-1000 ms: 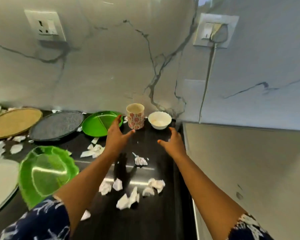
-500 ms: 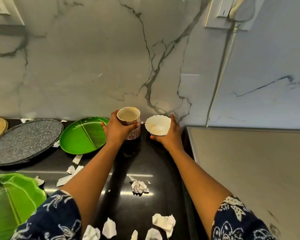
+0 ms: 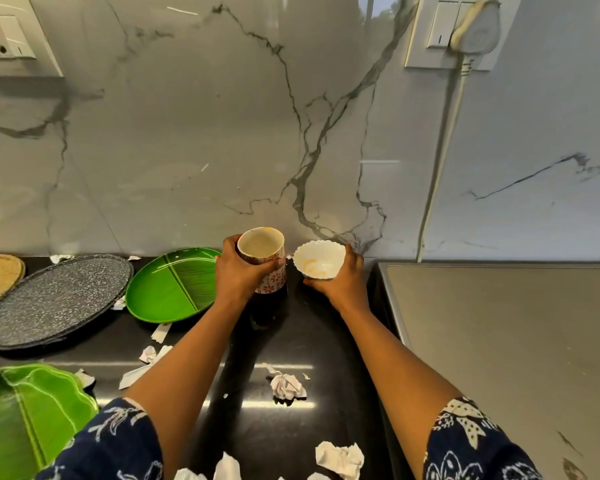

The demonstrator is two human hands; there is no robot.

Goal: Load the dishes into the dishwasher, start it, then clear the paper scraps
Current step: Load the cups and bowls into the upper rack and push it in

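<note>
White and scalloped, the bowl (image 3: pixel 321 259) sits cupped in our right hand (image 3: pixel 343 284), while our left hand (image 3: pixel 238 275) wraps round the patterned cup (image 3: pixel 262 252) just beside it. Crumpled paper scraps (image 3: pixel 286 386) lie on the black surface (image 3: pixel 291 323) between our forearms.

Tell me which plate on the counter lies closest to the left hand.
The round green plate, right beside the left hand; the speckled grey plate and the scalloped green plate lie farther away.

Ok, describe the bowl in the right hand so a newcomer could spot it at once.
At the back of the black countertop, against the marble wall and left of the steel surface, the right hand grips a small bowl. Unlike the red-flowered cup beside it, it is plain white, scallop-rimmed, with an orange smear inside.
</note>
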